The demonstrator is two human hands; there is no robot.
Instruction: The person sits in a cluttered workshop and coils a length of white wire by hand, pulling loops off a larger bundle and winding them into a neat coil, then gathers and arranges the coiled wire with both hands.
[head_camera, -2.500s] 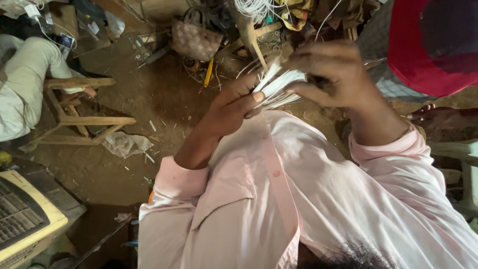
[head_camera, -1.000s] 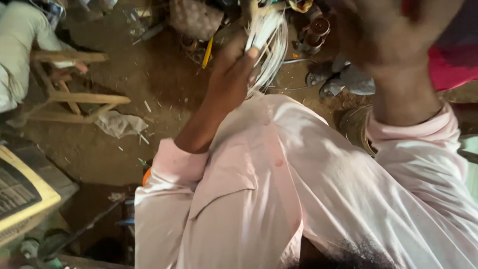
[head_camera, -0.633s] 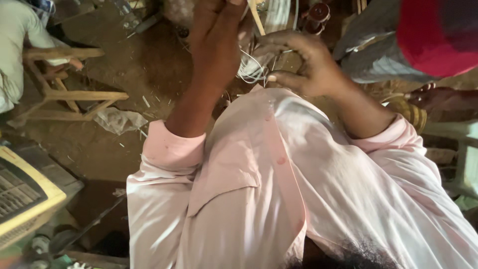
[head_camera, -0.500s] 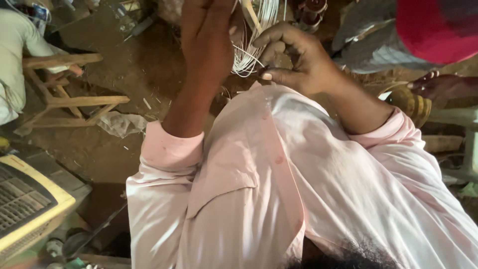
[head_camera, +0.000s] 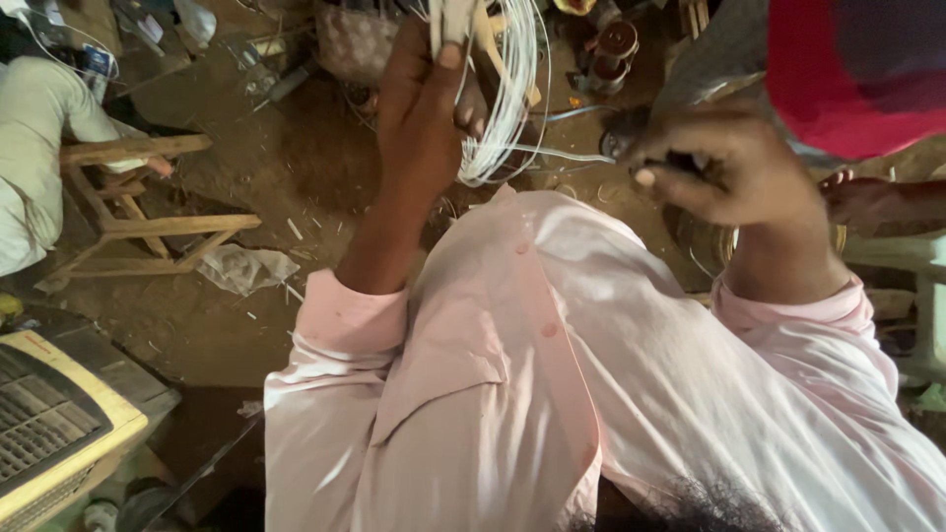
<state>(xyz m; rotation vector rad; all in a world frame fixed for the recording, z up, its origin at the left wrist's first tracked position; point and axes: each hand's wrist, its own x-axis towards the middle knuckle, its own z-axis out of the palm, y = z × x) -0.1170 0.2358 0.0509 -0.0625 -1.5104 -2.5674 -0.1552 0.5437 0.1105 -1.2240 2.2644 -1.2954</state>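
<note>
Wire coil (head_camera: 507,108) held in left grip (head_camera: 424,108), right grip (head_camera: 724,172) pinching its loose strand.

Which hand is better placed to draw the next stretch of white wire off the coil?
Right hand: it already pinches the wire strand leading from the white wire coil, while the left hand is occupied holding the coil up.

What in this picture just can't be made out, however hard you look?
Head view:
- Coil of white wire: its top is cut off by the upper edge.
- Left hand: fingertips run to that edge, so the grip is unclear.
- Right hand: motion-blurred; what it pinches is too small and dark to tell.
- Wooden stool: partly hidden by a seated person.
</note>
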